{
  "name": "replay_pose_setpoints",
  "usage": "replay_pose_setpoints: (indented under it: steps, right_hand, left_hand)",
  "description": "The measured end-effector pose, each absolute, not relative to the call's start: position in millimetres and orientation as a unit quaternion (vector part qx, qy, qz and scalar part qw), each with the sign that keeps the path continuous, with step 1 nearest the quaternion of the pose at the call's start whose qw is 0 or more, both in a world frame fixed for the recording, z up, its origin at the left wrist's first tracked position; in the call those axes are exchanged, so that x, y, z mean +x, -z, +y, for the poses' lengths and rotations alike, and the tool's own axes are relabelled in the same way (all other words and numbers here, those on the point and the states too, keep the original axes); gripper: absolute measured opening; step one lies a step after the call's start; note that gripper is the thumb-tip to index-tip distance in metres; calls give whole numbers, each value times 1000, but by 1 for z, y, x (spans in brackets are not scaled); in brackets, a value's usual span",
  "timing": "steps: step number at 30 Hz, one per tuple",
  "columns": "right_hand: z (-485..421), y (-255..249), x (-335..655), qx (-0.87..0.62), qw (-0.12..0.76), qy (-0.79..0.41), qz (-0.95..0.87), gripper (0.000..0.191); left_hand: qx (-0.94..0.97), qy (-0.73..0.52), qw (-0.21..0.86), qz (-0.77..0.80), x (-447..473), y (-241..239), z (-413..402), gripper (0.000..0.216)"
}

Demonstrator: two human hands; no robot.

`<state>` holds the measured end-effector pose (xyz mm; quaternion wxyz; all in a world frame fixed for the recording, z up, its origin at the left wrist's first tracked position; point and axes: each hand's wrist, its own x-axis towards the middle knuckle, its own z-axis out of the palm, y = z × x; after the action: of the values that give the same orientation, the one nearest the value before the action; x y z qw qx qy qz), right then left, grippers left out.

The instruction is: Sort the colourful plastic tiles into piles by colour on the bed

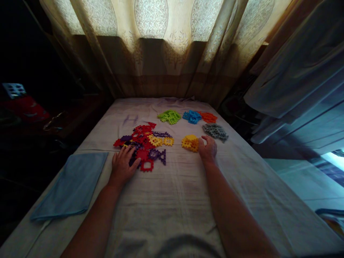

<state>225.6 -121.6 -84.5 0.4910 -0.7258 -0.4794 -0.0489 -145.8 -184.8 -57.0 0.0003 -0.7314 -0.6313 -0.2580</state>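
My left hand (124,165) lies with its fingers spread on the near left side of a mixed pile of toothed plastic building pieces. Red pieces (142,154), purple pieces (154,154) and yellow pieces (156,140) are jumbled there, some hidden under the fingers. To the right is a small heap of yellow pieces (189,142). My right hand (208,149) rests at that heap's right edge, thumb and curved forefinger apart with a gap between them. No piece shows clearly inside it.
Behind are heaps of green pieces (169,116), blue pieces (191,116) and orange pieces (208,117); grey pieces (215,132) lie beyond my right hand. A folded blue cloth (72,186) sits on the left of the sheet-covered surface (166,208). Curtains (166,64) hang behind.
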Motion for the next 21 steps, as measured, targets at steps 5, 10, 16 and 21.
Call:
replay_pose_setpoints:
  steps: [5,10,16,21]
  right_hand:
    - [-123,86,222,-715,488,50,-499,34]
    - [-125,85,214,-705,489,53,-511,33]
    - [-128,81,211,-680,502,69,-530,31]
    - [-129,81,207,-664,501,87,-548,32]
  left_hand:
    - [-766,212,2,-607,-142,59,-190,39]
    - [-791,272,-21,-548,-141,55,-191,35]
    - [-756,346,-19,-555,-151,53,-185,35]
    - [-661,280,66,-693,-172,56,-178,36]
